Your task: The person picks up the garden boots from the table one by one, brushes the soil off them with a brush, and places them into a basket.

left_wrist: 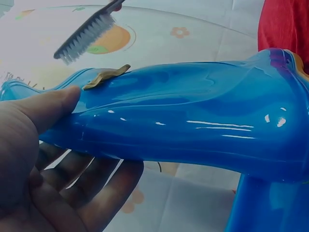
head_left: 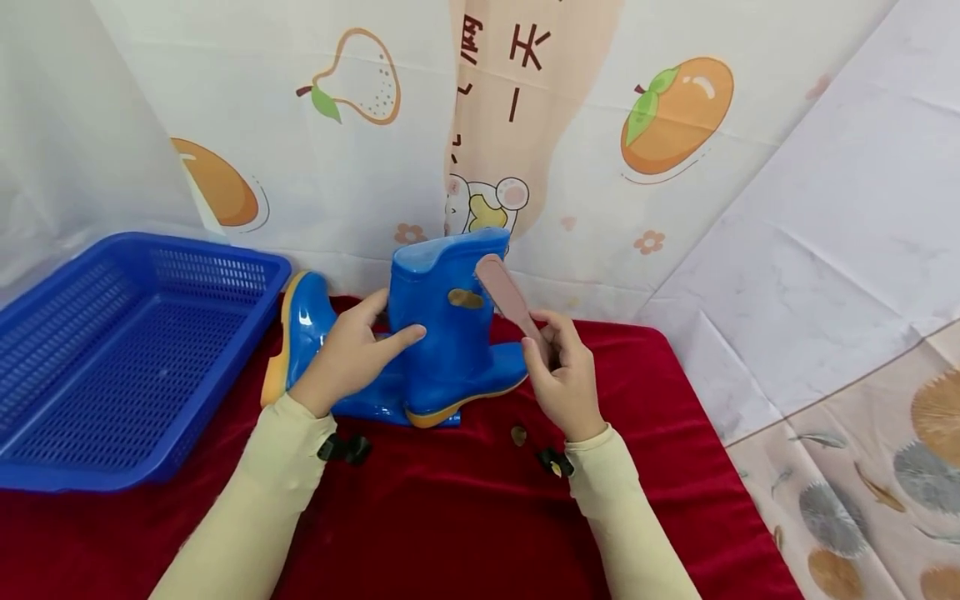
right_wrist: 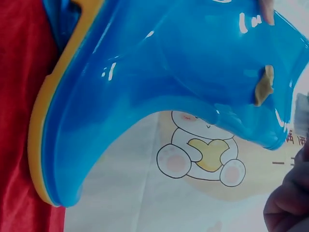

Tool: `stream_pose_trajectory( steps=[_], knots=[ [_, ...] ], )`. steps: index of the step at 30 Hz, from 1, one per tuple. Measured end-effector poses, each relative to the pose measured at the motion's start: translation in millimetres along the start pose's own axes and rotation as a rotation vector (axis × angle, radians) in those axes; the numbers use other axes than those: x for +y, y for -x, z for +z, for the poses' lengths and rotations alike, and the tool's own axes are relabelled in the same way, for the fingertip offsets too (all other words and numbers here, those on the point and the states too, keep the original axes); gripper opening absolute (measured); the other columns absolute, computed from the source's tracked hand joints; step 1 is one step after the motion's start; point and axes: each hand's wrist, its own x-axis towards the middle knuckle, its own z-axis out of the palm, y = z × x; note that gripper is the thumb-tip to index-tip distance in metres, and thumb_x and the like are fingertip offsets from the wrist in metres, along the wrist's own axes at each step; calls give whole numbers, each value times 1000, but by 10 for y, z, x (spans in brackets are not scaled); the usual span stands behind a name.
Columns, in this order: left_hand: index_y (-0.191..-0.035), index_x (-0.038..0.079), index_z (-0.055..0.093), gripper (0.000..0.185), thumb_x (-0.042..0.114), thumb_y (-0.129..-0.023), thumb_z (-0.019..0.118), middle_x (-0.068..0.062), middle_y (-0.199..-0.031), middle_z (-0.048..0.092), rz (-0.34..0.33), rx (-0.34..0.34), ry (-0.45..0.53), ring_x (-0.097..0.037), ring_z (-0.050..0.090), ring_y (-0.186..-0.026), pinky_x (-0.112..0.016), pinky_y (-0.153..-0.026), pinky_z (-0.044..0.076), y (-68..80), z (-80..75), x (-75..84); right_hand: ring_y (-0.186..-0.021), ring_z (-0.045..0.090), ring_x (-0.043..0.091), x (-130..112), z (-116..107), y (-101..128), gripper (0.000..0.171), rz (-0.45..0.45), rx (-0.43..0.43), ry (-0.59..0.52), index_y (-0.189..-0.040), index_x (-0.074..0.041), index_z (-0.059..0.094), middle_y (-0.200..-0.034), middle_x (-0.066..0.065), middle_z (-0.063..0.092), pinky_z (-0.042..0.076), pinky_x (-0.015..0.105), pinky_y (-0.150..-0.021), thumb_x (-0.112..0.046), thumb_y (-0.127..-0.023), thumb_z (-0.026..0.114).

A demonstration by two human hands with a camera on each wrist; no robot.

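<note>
A blue rain boot [head_left: 450, 354] with a yellow sole stands upright on the red cloth. My left hand [head_left: 351, 354] grips its shaft from the left; the left wrist view has the thumb on one side and the fingers [left_wrist: 113, 188] on the other. A brown, mud-like patch [head_left: 465, 298] sticks to the upper shaft. In my right hand [head_left: 564, 375] is a brush [head_left: 506, 296] with a pink back, held by its handle. White bristles [left_wrist: 89, 38] show in the left wrist view, apart from the boot. Behind, a second blue boot [head_left: 306, 321] lies on its side.
At the left stands a blue plastic basket [head_left: 161, 462]. A small brown piece [head_left: 518, 435] lies on the red cloth [head_left: 450, 517] in front of the boot. A white printed curtain [head_left: 337, 183] hangs close behind the boots.
</note>
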Motion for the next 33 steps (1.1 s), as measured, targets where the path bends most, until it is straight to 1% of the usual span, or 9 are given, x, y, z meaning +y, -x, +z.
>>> stream_pose_trajectory(
  steps=[5,11,16,20,22,25,29,33],
  knots=[
    [-151,14,47,64,42,-99,70,-11,-144,60,-2,-26,-4,-36,61,-128,-57,-99,54,-3,-7,32,-52,42,10,38,0,27,38,-41,-21,17,-131,-1,61,-76,6,57,36,21,-46,8,-95,66],
    [-149,11,51,60,39,-99,70,-10,-137,57,19,-4,-41,-30,58,-125,-53,-98,56,-4,-3,75,-53,43,9,37,5,38,37,-61,-53,69,-132,-6,63,-77,3,58,37,21,-45,2,-96,67],
    [-148,10,52,58,36,-100,70,-12,-135,61,26,-5,-76,-31,61,-124,-55,-98,56,8,1,97,-54,43,10,38,5,38,37,-64,-64,85,-132,-7,64,-77,2,57,37,22,-46,1,-96,68],
    [-144,9,55,53,34,-100,70,-10,-131,63,57,-31,-77,-31,63,-120,-54,-97,57,15,13,105,-54,43,9,42,6,34,37,-84,-74,93,-132,-7,65,-77,2,57,37,21,-47,1,-96,68],
    [-143,9,55,51,30,-99,71,-10,-129,64,86,-57,-62,-30,63,-118,-53,-96,57,16,22,104,-54,42,9,38,4,29,37,-99,-76,96,-132,-6,65,-76,2,57,36,21,-47,2,-96,68],
    [-144,8,53,52,23,-98,72,-10,-131,64,121,-102,-39,-31,64,-120,-53,-97,57,22,34,99,-55,42,8,28,-2,21,38,-120,-78,103,-132,-5,65,-76,3,57,36,21,-48,3,-94,69],
    [-149,7,48,57,17,-99,71,-13,-137,62,128,-140,-19,-34,63,-124,-55,-98,56,30,43,98,-57,43,9,-1,-11,14,38,-134,-86,117,-131,-4,66,-78,3,58,38,21,-50,3,-94,70],
    [-149,7,49,53,17,-100,69,-13,-134,64,114,-136,-20,-33,64,-122,-54,-98,56,24,42,105,-62,45,11,-23,-22,16,37,-143,-82,159,-129,-4,69,-79,3,57,38,22,-54,2,-93,71]
  ],
)
